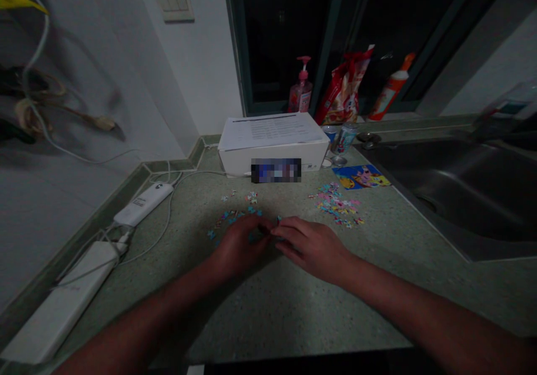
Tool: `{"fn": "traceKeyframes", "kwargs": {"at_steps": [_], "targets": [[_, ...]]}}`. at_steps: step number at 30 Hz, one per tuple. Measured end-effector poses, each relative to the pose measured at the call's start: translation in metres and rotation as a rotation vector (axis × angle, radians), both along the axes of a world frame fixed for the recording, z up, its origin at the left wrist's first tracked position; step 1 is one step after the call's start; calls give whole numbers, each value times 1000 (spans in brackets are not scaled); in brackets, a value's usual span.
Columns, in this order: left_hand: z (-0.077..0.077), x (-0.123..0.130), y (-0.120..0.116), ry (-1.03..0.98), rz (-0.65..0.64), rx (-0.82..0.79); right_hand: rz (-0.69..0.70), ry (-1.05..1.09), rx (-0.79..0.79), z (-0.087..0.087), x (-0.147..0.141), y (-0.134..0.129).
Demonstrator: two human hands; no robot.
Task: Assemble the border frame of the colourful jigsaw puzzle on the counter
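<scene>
My left hand (244,242) and my right hand (312,246) meet fingertip to fingertip above the speckled counter (260,319). The fingers of both are drawn together, and a small blue-green piece shows at the right fingertips. What the left fingers hold, if anything, is too small and dark to tell. Several blue puzzle pieces (211,233) lie around the left hand, partly hidden by it. Beyond the right hand is a loose pile of pink, yellow and blue pieces (335,202). A colourful picture card (363,177) lies behind that pile.
A white box (272,140) with papers on top stands at the back, a phone (276,170) leaning on its front. Cans (345,139) stand beside it. Power strips (62,302) and cables lie on the left. A steel sink (461,190) is at the right.
</scene>
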State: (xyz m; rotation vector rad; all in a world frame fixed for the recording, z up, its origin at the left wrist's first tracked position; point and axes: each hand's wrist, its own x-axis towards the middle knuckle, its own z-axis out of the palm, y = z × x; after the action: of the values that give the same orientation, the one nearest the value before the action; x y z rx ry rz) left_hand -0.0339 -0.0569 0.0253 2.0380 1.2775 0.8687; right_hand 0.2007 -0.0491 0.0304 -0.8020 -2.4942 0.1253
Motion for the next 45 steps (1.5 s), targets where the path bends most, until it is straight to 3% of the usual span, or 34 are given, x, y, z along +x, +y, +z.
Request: {"fn": "traceKeyframes", "kwargs": {"at_steps": [6, 19, 22, 25, 29, 33, 45], "targets": [[0, 5, -5, -140, -28, -182, 65, -30, 51, 2, 1, -3], [-8, 2, -4, -146, -57, -228, 79, -109, -52, 5, 6, -2], [-6, 2, -5, -123, -56, -184, 37, -120, -118, 7, 9, -1], [-2, -1, -7, 3, -63, -36, -68, -89, -230, 10, 17, 5], [5, -3, -9, 291, -257, 194, -210, -96, -354, 16, 30, 20], [4, 0, -10, 410, -385, 282, -191, -174, -447, 17, 36, 27], [-5, 1, -10, 497, -432, 339, -148, -230, -536, 9, 29, 21]]}}
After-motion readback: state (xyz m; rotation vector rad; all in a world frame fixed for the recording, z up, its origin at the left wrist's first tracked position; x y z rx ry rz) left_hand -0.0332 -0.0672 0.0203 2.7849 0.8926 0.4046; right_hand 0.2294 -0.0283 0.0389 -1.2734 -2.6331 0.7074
